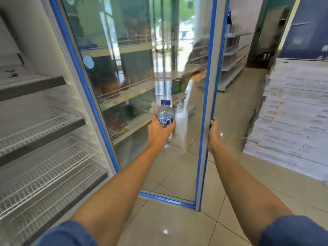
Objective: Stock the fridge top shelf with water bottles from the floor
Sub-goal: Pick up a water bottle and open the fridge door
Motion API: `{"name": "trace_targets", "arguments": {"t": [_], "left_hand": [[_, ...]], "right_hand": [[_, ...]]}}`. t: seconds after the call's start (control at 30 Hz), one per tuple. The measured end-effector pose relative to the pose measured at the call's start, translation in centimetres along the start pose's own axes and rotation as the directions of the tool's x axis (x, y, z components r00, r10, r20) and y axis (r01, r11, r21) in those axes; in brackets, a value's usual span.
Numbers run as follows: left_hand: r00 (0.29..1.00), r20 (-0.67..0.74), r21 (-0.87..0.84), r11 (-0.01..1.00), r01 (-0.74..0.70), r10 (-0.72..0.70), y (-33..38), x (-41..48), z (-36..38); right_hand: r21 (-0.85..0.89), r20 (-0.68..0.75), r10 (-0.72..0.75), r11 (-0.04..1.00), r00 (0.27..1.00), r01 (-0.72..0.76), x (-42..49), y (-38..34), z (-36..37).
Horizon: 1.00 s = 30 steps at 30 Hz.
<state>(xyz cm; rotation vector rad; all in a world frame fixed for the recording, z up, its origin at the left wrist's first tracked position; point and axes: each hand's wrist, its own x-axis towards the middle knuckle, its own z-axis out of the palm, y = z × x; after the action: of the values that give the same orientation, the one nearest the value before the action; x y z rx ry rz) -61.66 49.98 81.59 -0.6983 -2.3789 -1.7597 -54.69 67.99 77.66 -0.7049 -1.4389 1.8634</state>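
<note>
Head view showed an open fridge filling the left side, its wire shelves stepping down toward the near corner. Its glass door, framed in blue, was swung wide over the tiled floor. A tall stack of flat cartons stood on the floor at the right edge. Both bare forearms reached forward from rolled blue sleeves. The right hand gripped the door's free edge, thumb along the near side; its fingers wrapped behind the frame and were mostly hidden. The left hand held a water bottle upright in the air before the lower glass, right of the shelves and touching none. Its fingers and thumb were curled tight round the labelled middle, the blue cap on top.
</note>
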Motion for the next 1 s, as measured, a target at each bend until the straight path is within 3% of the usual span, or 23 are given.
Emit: {"name": "trace_targets", "arguments": {"t": [0.17, 0.27, 0.33, 0.37, 0.47, 0.53, 0.6, 0.73, 0.9, 1.0], "left_hand": [[1.000, -0.020, 0.009, 1.000, 0.008, -0.007, -0.1, 1.9, 1.9], [0.997, -0.059, -0.006, 0.998, 0.057, -0.057, -1.6, 2.4, 1.5], [0.994, -0.073, -0.008, 0.997, 0.079, -0.080, -3.3, 2.5, 0.4], [0.993, -0.080, 0.000, 0.996, 0.084, -0.084, -4.1, 2.5, -0.5], [0.992, -0.102, 0.069, 0.994, 0.084, -0.076, -6.2, 2.6, -4.5], [0.982, -0.175, 0.115, 0.989, 0.088, -0.067, -7.0, 3.3, -8.2], [0.961, -0.273, 0.131, 0.988, 0.086, -0.048, -7.4, 4.8, -12.7], [0.882, -0.470, 0.169, 0.983, 0.068, 0.020, -6.6, 8.7, -22.8], [0.809, -0.571, 0.230, 0.973, -0.010, 0.143, -4.9, 15.0, -34.6], [0.803, -0.565, 0.260, 0.965, -0.044, 0.189, -3.8, 19.1, -40.1]], "right_hand": [[-0.049, -0.104, 0.020, 0.998, 0.994, -0.025, 1.9, 1.1, 0.7], [-0.161, -0.314, -0.066, 0.987, 0.947, 0.015, 0.4, 3.1, 1.9], [-0.230, -0.434, -0.040, 0.971, 0.900, -0.068, -2.0, 6.3, 4.0], [-0.251, -0.429, 0.023, 0.957, 0.903, -0.144, -3.5, 8.1, 5.6], [-0.326, -0.209, 0.199, 0.909, 0.957, -0.260, -6.9, 11.2, 11.8], [-0.388, 0.040, 0.197, 0.906, 0.980, -0.166, -7.5, 10.4, 16.6], [-0.388, 0.269, 0.090, 0.921, 0.959, 0.023, -7.4, 7.8, 22.0], [-0.320, 0.599, -0.165, 0.848, 0.784, 0.423, -6.7, 2.6, 33.6], [-0.131, 0.715, -0.443, 0.675, 0.541, 0.726, -5.9, -2.8, 46.6], [-0.096, 0.797, -0.439, 0.585, 0.414, 0.805, -4.8, -4.5, 53.5]]}}
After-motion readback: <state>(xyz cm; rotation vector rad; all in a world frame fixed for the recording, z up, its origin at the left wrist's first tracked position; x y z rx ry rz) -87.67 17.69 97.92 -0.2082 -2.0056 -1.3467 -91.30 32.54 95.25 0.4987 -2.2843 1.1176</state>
